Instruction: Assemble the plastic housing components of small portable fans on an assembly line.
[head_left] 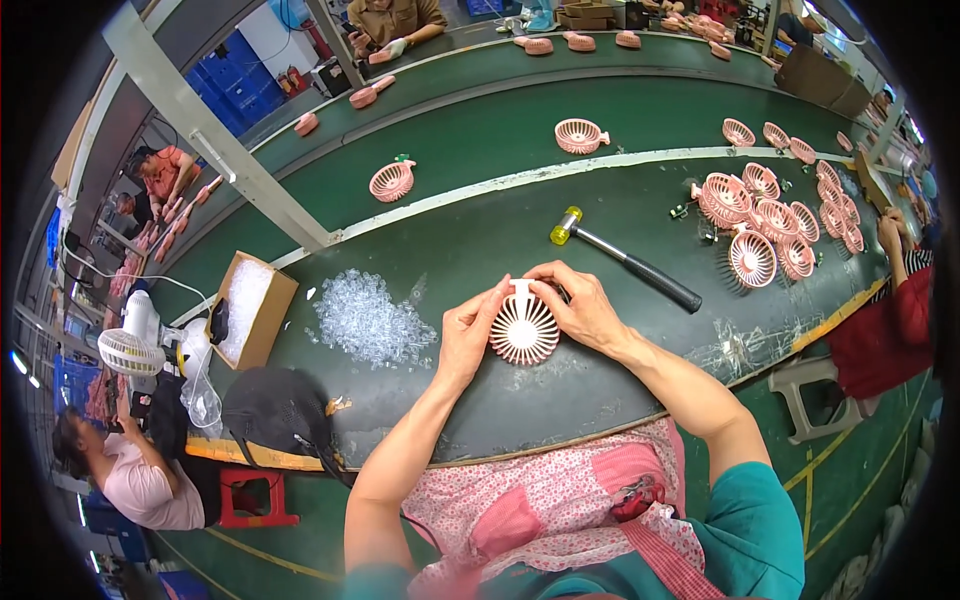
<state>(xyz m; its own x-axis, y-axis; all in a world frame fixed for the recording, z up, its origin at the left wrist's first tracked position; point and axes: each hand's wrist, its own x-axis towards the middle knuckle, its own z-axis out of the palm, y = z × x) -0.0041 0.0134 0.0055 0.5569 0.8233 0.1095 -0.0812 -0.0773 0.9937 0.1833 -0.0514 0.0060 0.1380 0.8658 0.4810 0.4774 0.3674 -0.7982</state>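
Note:
A round, slatted fan grille (525, 338), pale pink to white, stands out against the dark green bench in front of me. Its short neck points away from me, between my fingertips. My left hand (466, 332) pinches the neck's left side, while my right hand (584, 308) has thumb and forefinger on its right side. What the fingertips may hold beyond the neck is hidden. Left of my left hand lies a loose heap of small clear plastic pieces (370, 318). A mallet (640, 265) with a yellow head and black handle rests beyond my right hand.
Several pink fan grilles (752, 258) are piled at the right, near a co-worker's hand (892, 232). An open cardboard box (262, 312) and a black bag (275, 410) sit at the left, beside a white fan (133, 348). A metal post (215, 140) rises beyond; a green conveyor (480, 130) carries more grilles.

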